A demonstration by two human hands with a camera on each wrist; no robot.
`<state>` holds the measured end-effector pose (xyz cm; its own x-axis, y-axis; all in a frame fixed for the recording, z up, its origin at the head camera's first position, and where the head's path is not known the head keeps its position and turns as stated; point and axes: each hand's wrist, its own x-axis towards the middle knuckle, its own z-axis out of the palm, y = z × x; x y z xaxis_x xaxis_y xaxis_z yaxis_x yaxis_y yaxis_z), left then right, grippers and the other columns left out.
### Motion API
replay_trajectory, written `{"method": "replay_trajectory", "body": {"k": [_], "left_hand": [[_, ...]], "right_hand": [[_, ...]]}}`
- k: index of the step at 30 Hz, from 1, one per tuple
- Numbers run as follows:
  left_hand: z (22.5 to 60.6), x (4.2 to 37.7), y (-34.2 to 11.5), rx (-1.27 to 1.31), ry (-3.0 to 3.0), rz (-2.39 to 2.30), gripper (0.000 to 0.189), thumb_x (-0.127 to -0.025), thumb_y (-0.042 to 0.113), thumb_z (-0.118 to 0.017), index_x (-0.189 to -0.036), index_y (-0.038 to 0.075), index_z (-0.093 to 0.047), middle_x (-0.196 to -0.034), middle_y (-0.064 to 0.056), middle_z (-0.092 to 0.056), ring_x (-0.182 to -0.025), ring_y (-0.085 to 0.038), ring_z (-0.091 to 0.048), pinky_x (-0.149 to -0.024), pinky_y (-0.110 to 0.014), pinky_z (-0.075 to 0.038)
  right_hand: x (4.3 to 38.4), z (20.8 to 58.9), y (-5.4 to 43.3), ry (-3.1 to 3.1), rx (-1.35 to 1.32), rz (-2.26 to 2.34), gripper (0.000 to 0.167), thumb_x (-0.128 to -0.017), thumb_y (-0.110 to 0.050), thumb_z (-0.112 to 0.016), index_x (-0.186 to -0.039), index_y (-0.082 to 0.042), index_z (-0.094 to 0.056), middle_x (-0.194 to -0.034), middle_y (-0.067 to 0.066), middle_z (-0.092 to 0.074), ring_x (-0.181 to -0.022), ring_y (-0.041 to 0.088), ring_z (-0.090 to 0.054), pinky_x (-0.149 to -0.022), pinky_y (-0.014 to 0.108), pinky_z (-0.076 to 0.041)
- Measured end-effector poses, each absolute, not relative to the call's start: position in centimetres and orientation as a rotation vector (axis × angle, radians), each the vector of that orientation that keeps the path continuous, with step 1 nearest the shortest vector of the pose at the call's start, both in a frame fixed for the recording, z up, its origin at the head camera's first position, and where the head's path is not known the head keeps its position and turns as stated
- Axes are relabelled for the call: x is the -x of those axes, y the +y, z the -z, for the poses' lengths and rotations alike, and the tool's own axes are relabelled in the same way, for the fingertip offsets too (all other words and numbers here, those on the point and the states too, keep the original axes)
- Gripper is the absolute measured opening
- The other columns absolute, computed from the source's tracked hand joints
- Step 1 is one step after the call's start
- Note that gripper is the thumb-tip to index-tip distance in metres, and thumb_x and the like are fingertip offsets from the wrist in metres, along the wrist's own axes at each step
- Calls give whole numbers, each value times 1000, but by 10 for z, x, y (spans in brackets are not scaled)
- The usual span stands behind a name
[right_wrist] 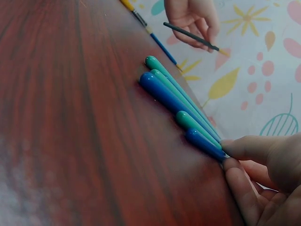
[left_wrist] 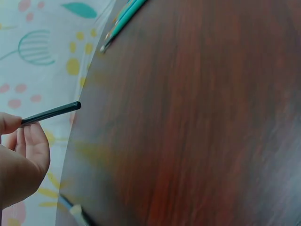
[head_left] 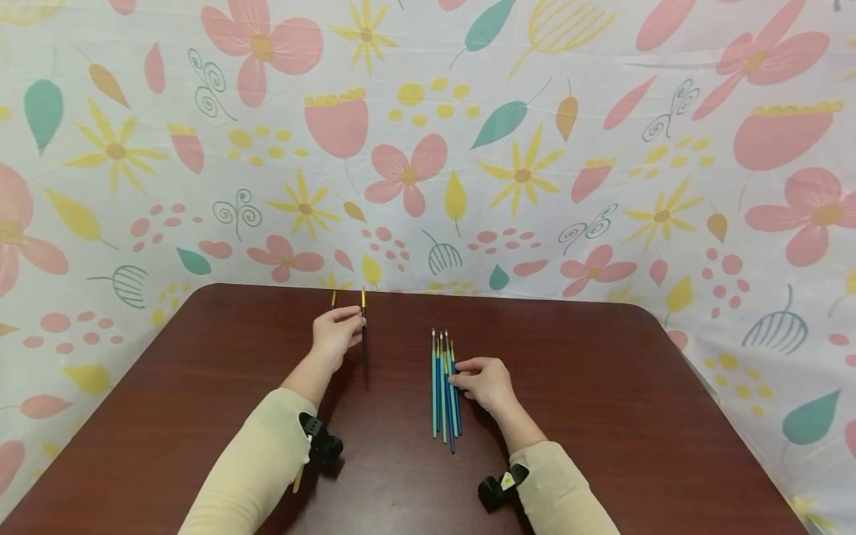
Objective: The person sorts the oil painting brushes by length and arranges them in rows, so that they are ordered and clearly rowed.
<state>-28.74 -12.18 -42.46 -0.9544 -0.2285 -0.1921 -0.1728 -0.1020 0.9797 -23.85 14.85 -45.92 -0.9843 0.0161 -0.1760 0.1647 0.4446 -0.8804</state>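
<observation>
Near the table's far edge, my left hand (head_left: 334, 336) pinches a slim black paintbrush (head_left: 365, 353) between thumb and fingers. Its yellow bristles point up and away; in the left wrist view the black handle (left_wrist: 54, 112) sticks out past the fingertips. To the right, a row of several blue and teal paintbrushes (head_left: 435, 394) lies side by side on the table, bristles toward the wall. My right hand (head_left: 487, 383) is at the row's right side, thumb and finger pinching the outermost blue paintbrush (right_wrist: 204, 143) near its bristle end.
Both hands are over a dark red-brown wooden table (head_left: 602, 386). More brushes lie left of the row, one with a blue handle (right_wrist: 162, 49) and one with a yellow end (head_left: 297, 481), partly hidden by the left arm. A flower-patterned cloth (head_left: 428, 111) hangs behind the table.
</observation>
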Motion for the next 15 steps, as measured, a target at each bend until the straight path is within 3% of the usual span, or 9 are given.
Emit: {"method": "replay_trajectory", "body": {"k": [3,5,7,10,12,15], "left_hand": [[424,290,-131,-475,-2076,2234,31,-88,4,-61,-119,1,-63,-95,0,-64,-81,-11,-64,-85,-38,-56],[424,292,-138,-518,-2109,2201,30,-88,8,-62,-118,5,-65,-90,3,-65,-80,-11,-65,-95,-51,-48],[425,294,-144,-532,-2111,2187,30,-88,8,-63,-118,5,-65,-88,3,-66,-79,-10,-66,-98,-55,-45],[426,299,-153,-550,-2095,2171,31,-87,7,-64,-118,3,-64,-90,3,-67,-75,-7,-65,-93,-47,-51],[427,304,-159,-533,-2044,2178,32,-86,3,-64,-118,-2,-63,-91,0,-66,-73,-5,-64,-78,-30,-58],[428,308,-167,-555,-2016,2163,33,-85,1,-64,-118,-4,-63,-93,-2,-65,-69,-3,-62,-65,-20,-56]], "right_hand": [[239,459,148,2551,-163,1569,28,-79,-12,-76,-106,-4,-71,-91,11,-70,-74,14,-67,-65,32,-58],[239,459,148,2551,-171,1565,28,-79,-13,-76,-106,-5,-71,-91,10,-70,-74,14,-67,-65,32,-58],[239,458,147,2555,-170,1561,28,-79,-13,-76,-106,-5,-71,-91,10,-70,-73,13,-67,-65,32,-58],[239,458,147,2552,-177,1565,28,-79,-13,-76,-105,-5,-71,-91,10,-70,-73,13,-67,-65,32,-58],[239,458,147,2551,-179,1568,28,-79,-13,-76,-105,-5,-71,-91,10,-70,-74,14,-67,-65,32,-58],[239,458,147,2549,-181,1569,28,-79,-12,-76,-105,-5,-71,-91,10,-70,-74,14,-67,-65,32,-59]]}}
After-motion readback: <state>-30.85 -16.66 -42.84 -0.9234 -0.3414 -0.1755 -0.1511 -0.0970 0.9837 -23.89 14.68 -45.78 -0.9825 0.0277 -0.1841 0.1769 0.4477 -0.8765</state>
